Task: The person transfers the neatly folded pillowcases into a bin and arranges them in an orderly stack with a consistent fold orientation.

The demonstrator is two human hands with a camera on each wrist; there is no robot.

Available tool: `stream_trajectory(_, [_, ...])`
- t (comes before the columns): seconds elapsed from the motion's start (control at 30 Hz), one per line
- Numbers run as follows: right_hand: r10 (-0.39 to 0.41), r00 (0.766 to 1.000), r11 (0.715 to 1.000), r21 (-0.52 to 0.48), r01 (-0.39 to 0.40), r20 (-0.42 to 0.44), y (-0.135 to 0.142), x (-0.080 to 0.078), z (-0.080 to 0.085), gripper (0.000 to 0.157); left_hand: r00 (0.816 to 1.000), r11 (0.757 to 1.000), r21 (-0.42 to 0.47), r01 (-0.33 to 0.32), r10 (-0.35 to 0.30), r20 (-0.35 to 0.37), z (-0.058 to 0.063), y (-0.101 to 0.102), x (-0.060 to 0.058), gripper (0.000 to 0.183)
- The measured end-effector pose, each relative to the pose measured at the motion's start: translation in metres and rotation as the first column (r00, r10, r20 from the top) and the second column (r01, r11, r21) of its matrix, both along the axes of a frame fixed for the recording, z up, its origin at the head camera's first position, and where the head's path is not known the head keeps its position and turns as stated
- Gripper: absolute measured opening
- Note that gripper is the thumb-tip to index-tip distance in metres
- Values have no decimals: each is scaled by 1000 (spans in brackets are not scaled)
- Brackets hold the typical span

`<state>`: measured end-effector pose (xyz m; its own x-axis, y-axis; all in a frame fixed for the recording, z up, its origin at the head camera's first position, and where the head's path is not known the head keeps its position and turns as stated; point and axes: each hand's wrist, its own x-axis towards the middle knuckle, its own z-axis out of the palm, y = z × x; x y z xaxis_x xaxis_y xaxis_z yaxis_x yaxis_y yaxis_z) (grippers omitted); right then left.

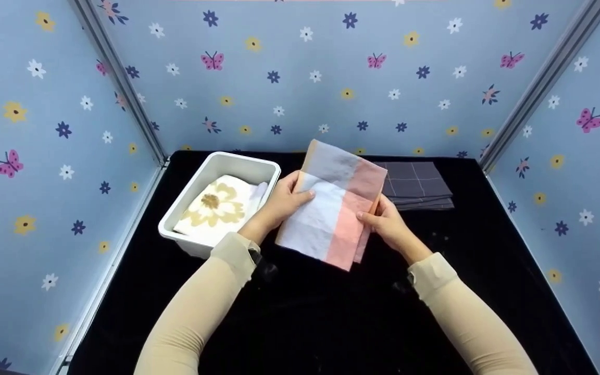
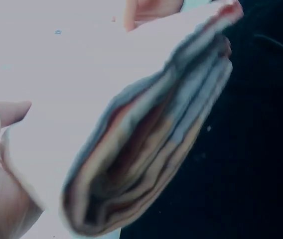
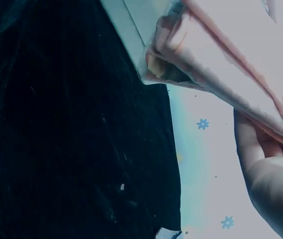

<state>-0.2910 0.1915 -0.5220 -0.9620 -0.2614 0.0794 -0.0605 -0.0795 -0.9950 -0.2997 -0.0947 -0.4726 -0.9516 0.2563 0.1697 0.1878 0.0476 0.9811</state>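
Note:
A folded cloth (image 1: 326,203) in pale blue, grey and pink blocks is held up by both hands above the black table. My left hand (image 1: 283,200) pinches its left edge, thumb on the front face. On the opposite edge my right hand (image 1: 389,225) grips it, thumb in front and fingers behind. Several stacked layers show along the lower edge of the cloth (image 2: 146,149) in the left wrist view. To the left, a white plastic bin (image 1: 172,221) contains a folded white cloth (image 1: 211,208) with a tan flower print.
Behind the held cloth at the right lies a stack of dark grey folded cloths (image 1: 420,182) with thin pale lines. The black table covering (image 1: 300,323) meets flower-patterned walls (image 1: 310,78) at the back and both sides.

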Motion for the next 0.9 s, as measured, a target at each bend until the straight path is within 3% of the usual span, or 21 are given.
stream_trajectory(0.13, [-19,999,997,69,22,-33,4,0,1,33,1000,993,-121,-1,0,-11,-4,-3,1,44])
stream_trajectory(0.27, [-19,1000,996,89,21,-24,6,1,4,45,999,985,-171,36,-35,10,-5,-8,2,47])
stream_trajectory(0.57, [-31,999,998,54,33,-36,9,3,14,58,982,970,-183,162,-141,123,-2,-18,5,67])
stream_trajectory(0.73, [-38,999,997,61,40,-20,8,3,15,56,972,970,-171,171,-138,192,1,-20,7,77])
stream_trajectory(0.9, [-29,999,994,104,31,-22,4,4,20,51,963,977,-147,154,-115,245,3,-25,6,72])
